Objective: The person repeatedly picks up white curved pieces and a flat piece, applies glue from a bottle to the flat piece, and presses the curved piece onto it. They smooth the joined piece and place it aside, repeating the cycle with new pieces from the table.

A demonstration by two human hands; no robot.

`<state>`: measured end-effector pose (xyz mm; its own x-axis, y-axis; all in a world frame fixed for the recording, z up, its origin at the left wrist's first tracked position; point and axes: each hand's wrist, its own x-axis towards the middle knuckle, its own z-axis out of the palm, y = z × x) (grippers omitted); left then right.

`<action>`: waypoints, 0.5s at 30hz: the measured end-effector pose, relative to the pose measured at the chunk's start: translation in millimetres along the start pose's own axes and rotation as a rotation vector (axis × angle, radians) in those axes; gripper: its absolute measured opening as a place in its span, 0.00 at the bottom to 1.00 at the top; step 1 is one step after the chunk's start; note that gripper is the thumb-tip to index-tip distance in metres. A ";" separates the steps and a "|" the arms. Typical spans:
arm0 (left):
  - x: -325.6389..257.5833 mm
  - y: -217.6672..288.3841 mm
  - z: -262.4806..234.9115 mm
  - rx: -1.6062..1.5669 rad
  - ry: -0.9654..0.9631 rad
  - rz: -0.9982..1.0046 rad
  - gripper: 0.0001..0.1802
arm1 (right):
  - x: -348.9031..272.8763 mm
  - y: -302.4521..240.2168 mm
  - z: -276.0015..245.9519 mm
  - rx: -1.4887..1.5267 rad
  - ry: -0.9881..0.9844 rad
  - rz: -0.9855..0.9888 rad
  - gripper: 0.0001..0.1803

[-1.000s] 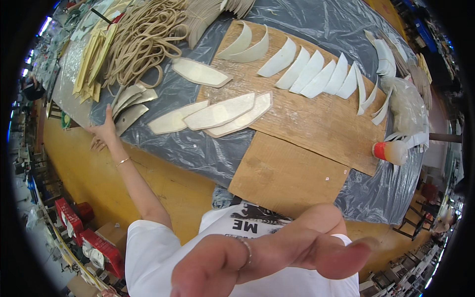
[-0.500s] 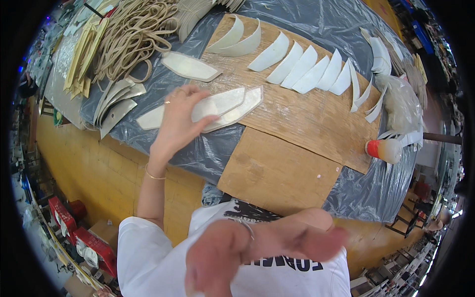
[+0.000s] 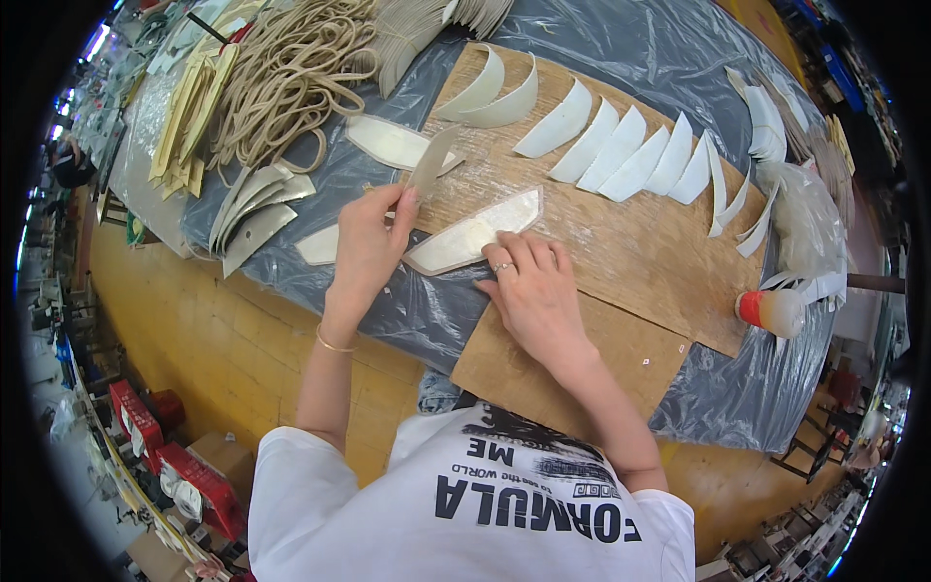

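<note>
My left hand (image 3: 371,238) pinches a thin beige curved piece (image 3: 433,163) between thumb and fingers, holding it raised and tilted above the table. Under my right hand (image 3: 531,281) lies a pale, elongated panel (image 3: 480,233) with a beige border. The right fingers are bent close together on its lower edge, the thumb just below. Partly hidden behind my left hand is a similar pale panel (image 3: 318,246). Another such panel (image 3: 386,142) lies farther off, its right end covered by the raised piece.
Several white curved pieces (image 3: 616,147) stand in a row on the brown board (image 3: 640,242). Coiled beige cord (image 3: 281,87) and curved metallic-looking strips (image 3: 257,209) lie at left. At right are a cup with a red band (image 3: 771,312) and a clear plastic bag (image 3: 800,209).
My right hand has come from near the camera down onto the pale panel. My left hand has lifted a thin beige piece off the panels. The view has shifted slightly.
</note>
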<state>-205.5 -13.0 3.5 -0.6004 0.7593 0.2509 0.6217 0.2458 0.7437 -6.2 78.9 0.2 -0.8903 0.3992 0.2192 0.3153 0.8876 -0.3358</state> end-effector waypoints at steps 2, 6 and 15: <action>-1.4 0.2 1.3 -0.004 0.004 -0.069 0.13 | 6.4 -2.1 5.4 -0.072 0.044 -0.018 0.20; -2.2 -1.1 6.4 -0.011 0.022 -0.090 0.13 | 25.0 -3.9 16.4 -0.224 0.081 -0.296 0.17; -14.7 6.8 11.2 0.182 -0.094 0.032 0.22 | -24.4 50.9 -40.6 0.666 0.429 0.147 0.17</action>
<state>-186.8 -15.7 -2.1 -0.5341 0.8196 0.2072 0.7256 0.3187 0.6098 44.9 123.7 15.0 -0.6083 0.6747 0.4181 0.0367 0.5501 -0.8343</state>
